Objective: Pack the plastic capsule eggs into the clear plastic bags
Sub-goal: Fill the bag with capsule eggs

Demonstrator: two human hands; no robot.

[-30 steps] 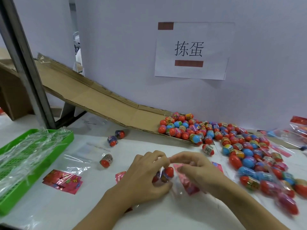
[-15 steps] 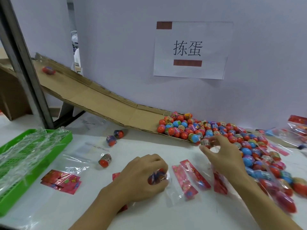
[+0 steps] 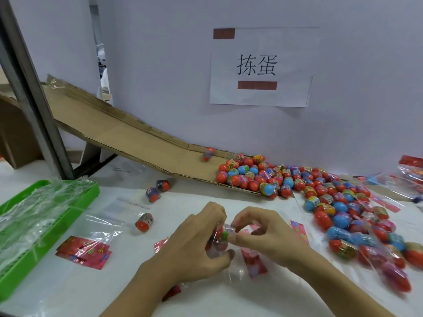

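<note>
Back from the far pile comes the right hand (image 3: 263, 232), pinching a small red-tipped capsule egg (image 3: 226, 231) into the clear plastic bag (image 3: 217, 248) the left hand (image 3: 196, 243) grips; she'd best hold its mouth wide.

Egg pile (image 3: 320, 193) crowding right, green tray (image 3: 34, 225) left, bare table (image 3: 183, 197) between

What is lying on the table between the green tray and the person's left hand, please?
In the head view, a clear bag, red printed cards and one loose egg lie between green tray and left hand.
</note>
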